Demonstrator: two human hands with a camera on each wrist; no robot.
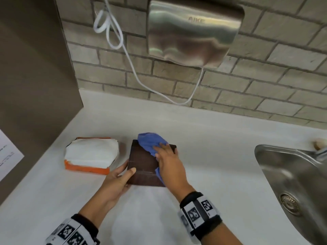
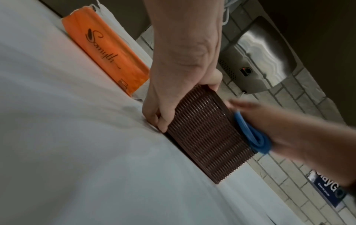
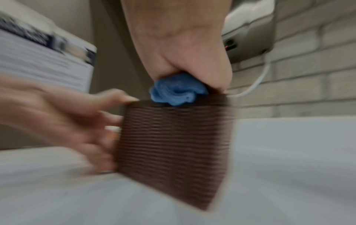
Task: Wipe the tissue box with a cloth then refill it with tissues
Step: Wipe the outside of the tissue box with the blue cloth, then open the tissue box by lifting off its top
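Observation:
A dark brown ribbed tissue box [image 1: 141, 167] [image 2: 204, 137] [image 3: 173, 144] stands on the white counter [image 1: 212, 156]. My left hand [image 1: 123, 172] [image 2: 159, 115] grips its near left corner, thumb on top and fingers down the side. A crumpled blue cloth [image 1: 149, 141] [image 2: 254, 137] [image 3: 175, 89] lies on the box top. My right hand [image 1: 168, 160] [image 3: 183, 53] presses it down with fingers stretched out flat. A stack of white tissues in an orange wrapper [image 1: 92, 154] [image 2: 108, 54] lies just left of the box. The right wrist view is blurred.
A steel sink [image 1: 292, 174] is set into the counter at the right. A steel hand dryer [image 1: 192, 30] hangs on the brick wall above, its white cable [image 1: 132, 68] looping down. A brown side panel [image 1: 35, 85] with a paper notice [image 1: 7, 154] bounds the left.

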